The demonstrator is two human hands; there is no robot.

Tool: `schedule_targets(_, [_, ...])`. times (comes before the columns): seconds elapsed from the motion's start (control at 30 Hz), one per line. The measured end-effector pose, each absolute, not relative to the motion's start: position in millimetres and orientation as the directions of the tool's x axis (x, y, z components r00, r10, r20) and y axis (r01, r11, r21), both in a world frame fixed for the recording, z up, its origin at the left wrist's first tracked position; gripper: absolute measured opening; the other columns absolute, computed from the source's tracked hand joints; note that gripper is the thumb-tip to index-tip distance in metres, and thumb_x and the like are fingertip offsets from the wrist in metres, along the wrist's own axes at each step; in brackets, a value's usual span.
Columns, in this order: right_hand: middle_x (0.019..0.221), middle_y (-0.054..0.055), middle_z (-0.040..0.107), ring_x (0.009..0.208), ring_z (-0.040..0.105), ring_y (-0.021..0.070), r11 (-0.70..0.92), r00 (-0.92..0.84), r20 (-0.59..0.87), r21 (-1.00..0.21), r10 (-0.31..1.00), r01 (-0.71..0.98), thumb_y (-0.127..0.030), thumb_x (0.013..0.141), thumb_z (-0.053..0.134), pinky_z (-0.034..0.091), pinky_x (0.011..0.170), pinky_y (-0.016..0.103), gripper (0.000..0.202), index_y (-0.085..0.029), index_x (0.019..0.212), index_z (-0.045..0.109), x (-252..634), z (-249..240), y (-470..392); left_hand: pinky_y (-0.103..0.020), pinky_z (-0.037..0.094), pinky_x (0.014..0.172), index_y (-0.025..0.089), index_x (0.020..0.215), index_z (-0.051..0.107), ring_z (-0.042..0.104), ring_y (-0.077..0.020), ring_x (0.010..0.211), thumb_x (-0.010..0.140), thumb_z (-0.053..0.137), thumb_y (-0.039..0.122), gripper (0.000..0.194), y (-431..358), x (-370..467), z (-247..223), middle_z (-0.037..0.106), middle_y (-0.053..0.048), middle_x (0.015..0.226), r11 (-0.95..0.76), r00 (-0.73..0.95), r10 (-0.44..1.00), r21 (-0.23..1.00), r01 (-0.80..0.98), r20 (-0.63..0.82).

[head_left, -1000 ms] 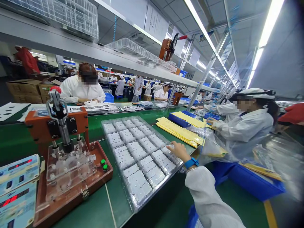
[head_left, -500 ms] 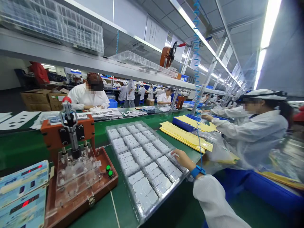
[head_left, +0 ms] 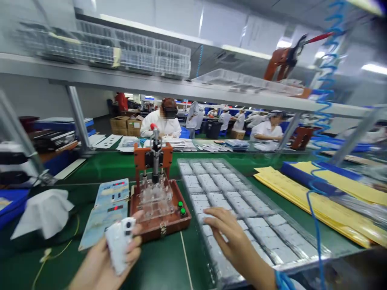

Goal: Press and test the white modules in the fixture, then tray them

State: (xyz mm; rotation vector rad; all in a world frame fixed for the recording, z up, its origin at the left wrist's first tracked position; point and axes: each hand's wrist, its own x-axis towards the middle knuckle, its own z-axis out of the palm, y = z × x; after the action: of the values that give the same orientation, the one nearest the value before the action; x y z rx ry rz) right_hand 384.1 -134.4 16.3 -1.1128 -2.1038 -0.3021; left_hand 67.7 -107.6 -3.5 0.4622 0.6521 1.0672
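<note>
My left hand [head_left: 133,245] is closed round a white flat part [head_left: 118,243] with dark round holes near its top. It is held in front of a red-brown clamp fixture [head_left: 155,197] with a red-tipped lever and two green buttons. My right hand [head_left: 225,229] is over the left side of a clear tray [head_left: 217,282] filled with white parts in rows. Its fingers are spread and nothing shows between them; whether the fingertips touch the parts is unclear. A blue band circles the right wrist.
Blue panels with red displays [head_left: 105,209] lie left of the fixture. A white cloth [head_left: 48,211] is further left. Yellow sheets [head_left: 308,201] and a blue bin [head_left: 305,175] lie right, near a hanging blue coiled cord [head_left: 317,225]. A metal shelf [head_left: 211,90] spans above.
The view has swung left. My left hand has come into view with the white part. My right hand has moved from the tray's right edge to its left side, fingers spread.
</note>
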Motion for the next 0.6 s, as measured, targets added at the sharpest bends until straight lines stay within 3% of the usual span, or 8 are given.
schedule_targets(0.07, [0.114, 0.008, 0.061, 0.111, 0.053, 0.0213, 0.728, -0.463, 0.674, -0.162, 0.575, 0.666, -0.01, 0.088, 0.043, 0.048, 0.09, 0.039, 0.027, -0.023, 0.109, 0.054, 340.7, 28.7, -142.0, -0.023, 0.044, 0.048, 0.021, 0.112, 0.061, 0.049, -0.0118, 0.054, 0.078, 0.054, 0.028, 0.035, -121.8, 96.7, 11.6, 0.059, -0.006, 0.079, 0.544, 0.418, 0.833, 0.401, -0.737, -0.363])
schedule_targets(0.13, [0.121, 0.009, 0.057, 0.117, 0.048, 0.0218, 0.796, -0.555, 0.617, -0.207, 0.557, 0.569, -0.02, 0.089, 0.049, 0.045, 0.095, 0.038, 0.025, -0.023, 0.114, 0.053, 313.9, 38.3, -146.2, -0.024, 0.047, 0.053, 0.016, 0.108, 0.062, 0.054, -0.0135, 0.058, 0.086, 0.046, 0.03, 0.031, -127.1, 114.0, 23.7, 0.06, -0.008, 0.077, 0.588, 0.459, 0.789, 0.29, -0.755, -0.408])
schedule_targets(0.3, [0.135, 0.012, 0.047, 0.128, 0.036, 0.0275, 0.835, -0.744, 0.379, -0.276, 0.55, 0.477, -0.056, 0.077, 0.061, 0.037, 0.103, 0.044, 0.062, -0.02, 0.125, 0.049, 292.3, 43.0, -140.1, -0.025, 0.05, 0.06, 0.016, 0.095, 0.065, 0.059, -0.011, 0.057, 0.092, 0.039, 0.026, 0.027, -130.6, 124.6, 23.8, 0.065, -0.004, 0.078, 0.565, 0.429, 0.783, 0.228, -0.793, -0.45])
schedule_targets(0.43, [0.133, 0.014, 0.049, 0.128, 0.035, 0.0296, 0.839, -0.75, 0.376, -0.255, 0.545, 0.481, -0.045, 0.081, 0.062, 0.037, 0.101, 0.048, 0.046, -0.018, 0.117, 0.054, 287.8, 31.6, -136.8, -0.023, 0.048, 0.056, 0.013, 0.095, 0.065, 0.06, -0.0108, 0.057, 0.093, 0.04, 0.026, 0.028, -130.3, 131.1, 15.4, 0.066, -0.005, 0.079, 0.558, 0.428, 0.795, 0.241, -0.794, -0.429])
schedule_targets(0.53, [0.123, 0.012, 0.057, 0.121, 0.042, 0.0269, 0.858, -0.708, 0.486, -0.247, 0.512, 0.45, -0.029, 0.086, 0.056, 0.041, 0.096, 0.045, 0.025, -0.018, 0.109, 0.057, 286.6, 22.8, -139.2, -0.024, 0.049, 0.061, 0.008, 0.098, 0.064, 0.062, -0.0134, 0.067, 0.095, 0.037, 0.023, 0.031, -128.6, 134.6, 13.3, 0.066, -0.009, 0.084, 0.52, 0.401, 0.826, 0.261, -0.814, -0.395])
schedule_targets(0.6, [0.116, 0.009, 0.061, 0.115, 0.048, 0.0232, 0.863, -0.637, 0.586, -0.284, 0.501, 0.417, -0.018, 0.089, 0.05, 0.044, 0.094, 0.04, 0.024, -0.019, 0.112, 0.055, 288.2, 17.5, -140.1, -0.025, 0.048, 0.061, 0.007, 0.099, 0.063, 0.061, -0.0138, 0.066, 0.095, 0.035, 0.021, 0.031, -128.0, 135.3, 12.2, 0.065, -0.009, 0.082, 0.498, 0.381, 0.84, 0.267, -0.825, -0.387])
